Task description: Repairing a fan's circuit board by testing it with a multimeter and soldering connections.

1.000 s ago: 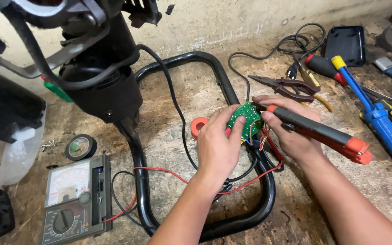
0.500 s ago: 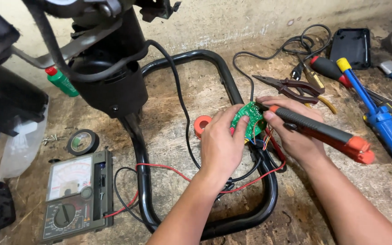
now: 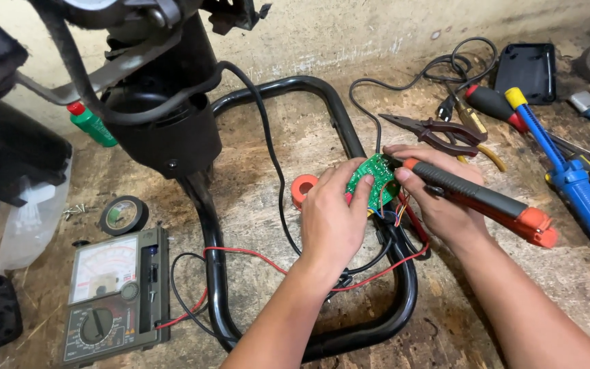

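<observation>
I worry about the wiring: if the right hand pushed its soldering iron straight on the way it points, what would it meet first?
The right hand aims the soldering iron leftward; its tip already seems to sit on the green circuit board held by the left hand, though depth is unclear.

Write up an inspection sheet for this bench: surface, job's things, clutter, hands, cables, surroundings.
Surface: worn, stained brown wooden bench top.
Job's things: small green circuit board; soldering iron with black grip and orange end, tip at the board.
Clutter: grey analog multimeter, black tape roll, orange ring, dark-handled pliers, blue tool, green bottle.
Hands: left hand grips the board; right hand holds the iron.
Cables: red lead and black cord cross the black tubular frame.
Surroundings: pale wall behind; black machine housing at left.
</observation>
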